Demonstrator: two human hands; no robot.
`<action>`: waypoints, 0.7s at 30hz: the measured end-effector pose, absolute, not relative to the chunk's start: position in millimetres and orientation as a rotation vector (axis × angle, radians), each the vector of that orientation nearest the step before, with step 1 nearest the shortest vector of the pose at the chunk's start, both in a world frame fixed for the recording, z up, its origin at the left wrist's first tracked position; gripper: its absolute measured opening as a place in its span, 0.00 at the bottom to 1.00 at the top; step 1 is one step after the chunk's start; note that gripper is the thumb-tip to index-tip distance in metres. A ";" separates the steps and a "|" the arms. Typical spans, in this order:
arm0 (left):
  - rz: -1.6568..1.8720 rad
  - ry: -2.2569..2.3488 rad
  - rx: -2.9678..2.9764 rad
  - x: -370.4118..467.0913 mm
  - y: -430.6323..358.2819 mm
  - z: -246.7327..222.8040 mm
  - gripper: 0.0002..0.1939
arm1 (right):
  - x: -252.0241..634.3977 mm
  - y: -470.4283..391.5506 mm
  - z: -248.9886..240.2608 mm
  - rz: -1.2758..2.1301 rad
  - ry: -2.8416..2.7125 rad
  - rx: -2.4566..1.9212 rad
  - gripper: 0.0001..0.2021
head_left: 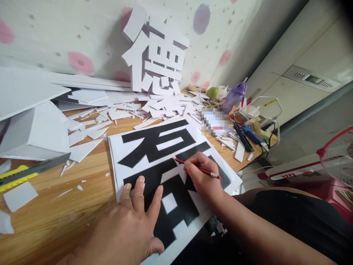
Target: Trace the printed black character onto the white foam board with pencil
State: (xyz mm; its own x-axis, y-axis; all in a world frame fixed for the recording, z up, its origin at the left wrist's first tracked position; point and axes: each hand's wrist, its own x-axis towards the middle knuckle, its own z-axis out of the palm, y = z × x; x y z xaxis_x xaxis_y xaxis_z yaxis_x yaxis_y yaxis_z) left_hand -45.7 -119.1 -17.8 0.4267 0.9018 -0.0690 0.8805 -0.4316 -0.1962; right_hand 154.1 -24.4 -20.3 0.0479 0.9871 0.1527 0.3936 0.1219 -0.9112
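Observation:
My right hand [205, 175] is closed round a red-and-black pencil [202, 170], whose tip touches the edge of a black cut-out character [165, 145]. That black shape lies on a white board [117, 143] on the wooden table. With fingers spread, my left hand [129, 221] presses flat on the lower part of a black cut-out [183, 200]. The palm hides some of the lower left of the board.
A white three-dimensional character [158, 55] leans on the flowered wall. White offcuts [168, 106] litter the table [91, 206]. A yellow utility knife [16, 178] lies left. At right are a purple bottle [234, 96], a black knife [243, 137] and a blue glue gun [252, 135].

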 end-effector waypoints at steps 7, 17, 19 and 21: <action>0.321 -1.576 -2.568 -43.3 -116.6 -14.7 0.50 | 154.3 -22.8 -20.3 0.852 -1.504 -1.382 0.09; 0.410 -1.643 -2.532 -37.1 -114.2 -11.2 0.49 | 156.4 -23.5 -20.3 0.836 -1.457 -1.392 0.08; 0.440 -1.707 -2.523 -34.5 -113.1 -13.0 0.50 | 158.2 -23.6 -21.0 0.861 -1.389 -1.330 0.09; 0.468 -1.754 -2.530 -31.3 -112.0 -12.8 0.52 | 156.7 -23.7 -19.3 0.908 -1.276 -1.223 0.09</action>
State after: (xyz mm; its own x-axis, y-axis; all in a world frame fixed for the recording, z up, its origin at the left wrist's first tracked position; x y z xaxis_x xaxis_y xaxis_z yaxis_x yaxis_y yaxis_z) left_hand -31.3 -112.0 -12.8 0.3204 0.9193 -0.2287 0.9110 -0.3652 -0.1917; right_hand 156.7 -23.7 -19.3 0.1276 0.9730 0.1922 0.1367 0.1747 -0.9751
